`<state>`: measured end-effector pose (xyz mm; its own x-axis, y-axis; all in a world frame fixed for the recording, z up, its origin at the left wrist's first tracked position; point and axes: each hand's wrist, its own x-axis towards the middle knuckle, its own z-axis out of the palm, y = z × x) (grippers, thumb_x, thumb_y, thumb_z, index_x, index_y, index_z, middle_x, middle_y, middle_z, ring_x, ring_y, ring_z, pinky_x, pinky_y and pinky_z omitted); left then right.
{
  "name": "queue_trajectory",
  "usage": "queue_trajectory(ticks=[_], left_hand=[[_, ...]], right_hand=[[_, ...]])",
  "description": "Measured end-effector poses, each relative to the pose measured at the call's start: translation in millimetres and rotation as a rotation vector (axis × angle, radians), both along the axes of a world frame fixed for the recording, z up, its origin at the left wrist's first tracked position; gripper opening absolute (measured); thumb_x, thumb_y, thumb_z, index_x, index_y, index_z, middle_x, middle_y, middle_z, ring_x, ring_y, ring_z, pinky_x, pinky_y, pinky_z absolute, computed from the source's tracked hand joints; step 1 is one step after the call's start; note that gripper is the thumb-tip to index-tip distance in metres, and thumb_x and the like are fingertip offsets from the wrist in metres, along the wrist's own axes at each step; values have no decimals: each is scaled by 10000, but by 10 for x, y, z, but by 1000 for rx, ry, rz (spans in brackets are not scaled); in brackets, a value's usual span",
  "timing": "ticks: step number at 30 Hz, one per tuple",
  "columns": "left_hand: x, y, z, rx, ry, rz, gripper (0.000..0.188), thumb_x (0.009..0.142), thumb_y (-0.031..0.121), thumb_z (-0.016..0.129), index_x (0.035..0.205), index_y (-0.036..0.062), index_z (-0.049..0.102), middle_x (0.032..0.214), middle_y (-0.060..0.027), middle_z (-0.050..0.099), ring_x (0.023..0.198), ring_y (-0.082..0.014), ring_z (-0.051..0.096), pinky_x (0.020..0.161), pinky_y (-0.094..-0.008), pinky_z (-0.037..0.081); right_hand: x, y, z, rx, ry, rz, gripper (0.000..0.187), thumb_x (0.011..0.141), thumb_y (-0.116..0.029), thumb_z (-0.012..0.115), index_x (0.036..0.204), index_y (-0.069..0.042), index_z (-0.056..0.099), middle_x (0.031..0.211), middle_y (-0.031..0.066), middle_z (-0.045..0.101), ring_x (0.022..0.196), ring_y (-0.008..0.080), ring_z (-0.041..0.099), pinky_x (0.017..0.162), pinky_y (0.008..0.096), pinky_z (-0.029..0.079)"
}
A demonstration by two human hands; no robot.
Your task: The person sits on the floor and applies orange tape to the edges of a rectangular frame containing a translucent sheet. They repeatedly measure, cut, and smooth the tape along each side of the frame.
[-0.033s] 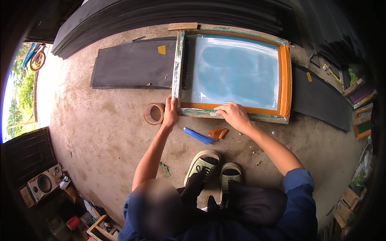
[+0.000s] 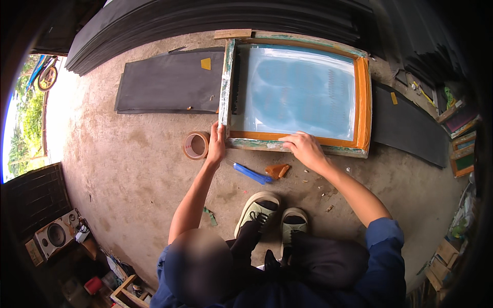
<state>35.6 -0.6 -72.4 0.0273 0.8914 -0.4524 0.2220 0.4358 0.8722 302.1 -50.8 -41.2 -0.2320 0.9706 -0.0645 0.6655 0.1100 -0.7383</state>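
A wooden silk-screen frame (image 2: pixel 224 84) with flaking green and white paint holds a blue mesh (image 2: pixel 298 87). Brown tape (image 2: pixel 362 102) covers its right inner border, and a narrower brown strip runs along the near inner edge. My left hand (image 2: pixel 217 146) is closed round the near left corner, fingers up against the left rail. Across the near rail lies my right hand (image 2: pixel 307 150), its fingers bent and pressed together on the tape strip; the palm side is hidden. Beside my left hand a brown tape roll (image 2: pixel 196 146) stands on the floor.
Dark flat sheets (image 2: pixel 169 82) lie under and left of the frame, with another dark sheet (image 2: pixel 411 123) at right. A blue-handled tool (image 2: pixel 251 173) and crumpled brown tape (image 2: pixel 278 170) are near my shoes (image 2: pixel 258 211). Stacked black sheets (image 2: pixel 215 20) line the back.
My right hand has slid slightly to the right along the near rail. My left hand and the frame stay in place.
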Motion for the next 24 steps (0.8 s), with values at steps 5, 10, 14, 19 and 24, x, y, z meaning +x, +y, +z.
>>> queue_trajectory(ticks=[5,10,14,19,24], left_hand=[[37,-1,81,9,16,9,435,976,349,345,1256,17,366,1122,-67,503,1042,-126,442,928,-261,327],[2,-19,12,85,26,16,422,976,342,350,1245,18,368,1078,-58,516,1000,-111,455,900,-248,345],[-28,2,-19,75,68,-1,410,979,361,315,1237,55,403,1060,-40,490,1020,-124,422,922,-258,311],[36,7,55,-7,87,4,428,975,378,316,1234,49,405,1060,-48,493,1019,-129,428,918,-265,319],[-8,-8,-52,141,47,52,411,971,354,360,1211,23,408,865,10,480,738,-68,399,683,-212,359]], right_hand=[[671,-258,212,-99,-96,-158,138,780,-82,609,897,-47,674,848,123,660,765,279,607,717,351,480],[711,-295,248,-75,-140,-194,101,773,-112,630,828,-31,656,801,112,641,777,272,602,671,354,469],[388,-177,249,-113,-108,-150,113,771,-130,633,824,-33,658,804,110,643,777,274,602,683,363,471],[-277,138,26,-103,62,-16,155,771,-150,627,861,-32,671,848,120,648,799,278,606,714,365,482],[-284,92,11,8,104,-6,175,756,-167,662,871,-35,680,842,130,653,764,277,621,704,351,488]])
